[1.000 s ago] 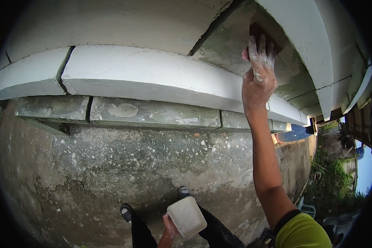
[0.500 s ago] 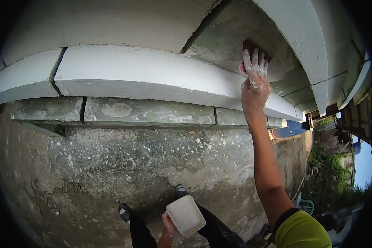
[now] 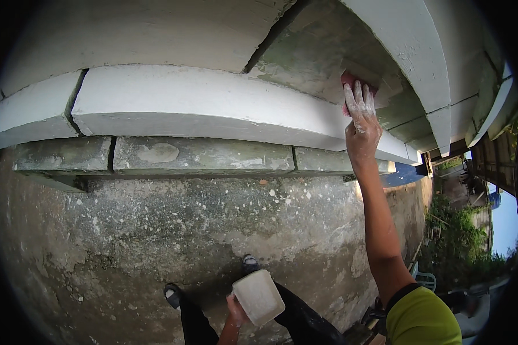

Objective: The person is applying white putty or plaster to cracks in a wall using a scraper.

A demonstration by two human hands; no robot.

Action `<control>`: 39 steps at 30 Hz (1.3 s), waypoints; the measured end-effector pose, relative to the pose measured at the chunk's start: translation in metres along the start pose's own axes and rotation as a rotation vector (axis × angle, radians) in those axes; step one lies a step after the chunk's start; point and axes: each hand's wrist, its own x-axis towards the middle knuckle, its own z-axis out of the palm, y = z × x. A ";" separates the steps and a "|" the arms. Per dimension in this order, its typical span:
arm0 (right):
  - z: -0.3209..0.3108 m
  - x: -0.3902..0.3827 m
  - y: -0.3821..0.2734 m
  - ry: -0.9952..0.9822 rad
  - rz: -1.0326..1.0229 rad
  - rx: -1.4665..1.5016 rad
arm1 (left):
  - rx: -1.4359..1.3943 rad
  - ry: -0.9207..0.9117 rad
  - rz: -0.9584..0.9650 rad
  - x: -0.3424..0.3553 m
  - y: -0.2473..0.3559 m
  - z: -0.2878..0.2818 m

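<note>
The fingers (image 3: 358, 95) of the right hand (image 3: 362, 129), dusted white, lie slightly fanned over a reddish flat pad (image 3: 350, 79), gripping it against the grey-green panel (image 3: 311, 49); the thumb is hidden. Over the last second the pad has slid toward the panel's edge along the white beam (image 3: 201, 98), so the work appears to cover a nearer strip. The left hand (image 3: 236, 309) clasps a shallow off-white tray (image 3: 259, 296) by its left edge. Below the beam run a stained ledge (image 3: 213, 154) and spattered concrete ground (image 3: 172, 230); plants (image 3: 460, 230) grow at right.
</note>
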 end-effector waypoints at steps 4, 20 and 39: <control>-0.030 -0.034 0.008 -0.170 -0.012 0.110 | -0.009 -0.053 0.076 0.001 -0.004 -0.013; -0.021 -0.057 0.101 0.075 0.070 -0.063 | -0.016 -0.078 0.094 0.002 0.003 -0.008; 0.024 -0.001 0.020 0.084 0.793 0.312 | 0.020 -0.036 0.094 0.007 -0.006 -0.001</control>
